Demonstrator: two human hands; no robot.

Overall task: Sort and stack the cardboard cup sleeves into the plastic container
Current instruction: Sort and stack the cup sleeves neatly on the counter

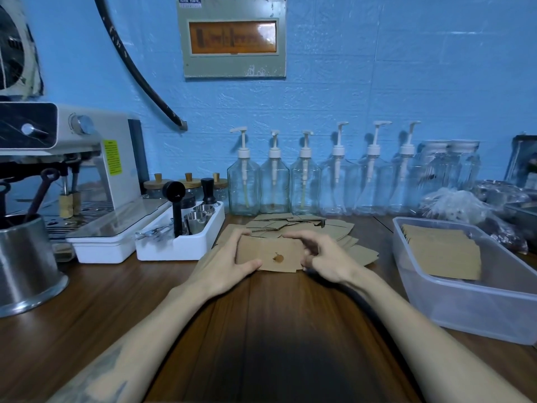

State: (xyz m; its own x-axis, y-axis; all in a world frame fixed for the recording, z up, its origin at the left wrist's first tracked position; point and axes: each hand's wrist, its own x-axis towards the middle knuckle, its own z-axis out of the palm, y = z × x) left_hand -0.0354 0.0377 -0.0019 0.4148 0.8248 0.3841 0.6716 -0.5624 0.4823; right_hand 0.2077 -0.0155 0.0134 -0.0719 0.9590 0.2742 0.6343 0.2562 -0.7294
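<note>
Left hand [229, 263] and right hand [322, 257] each pinch an end of one cup sleeve [273, 254]. Loose sleeve pile [302, 225] behind; plastic container [465, 298] at right holds stacked sleeves [441, 251].

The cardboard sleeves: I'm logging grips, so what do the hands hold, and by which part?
Both hands hold a small stack of sleeves by its short ends: the left hand the left end, the right hand the right end.

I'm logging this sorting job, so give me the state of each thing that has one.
left hand: grips the held sleeve's left end
right hand: grips its right end
held sleeve: flat, stained
loose sleeves: scattered on the table
plastic container: open, partly filled with stacked sleeves
pump bottles: nearly empty
</note>
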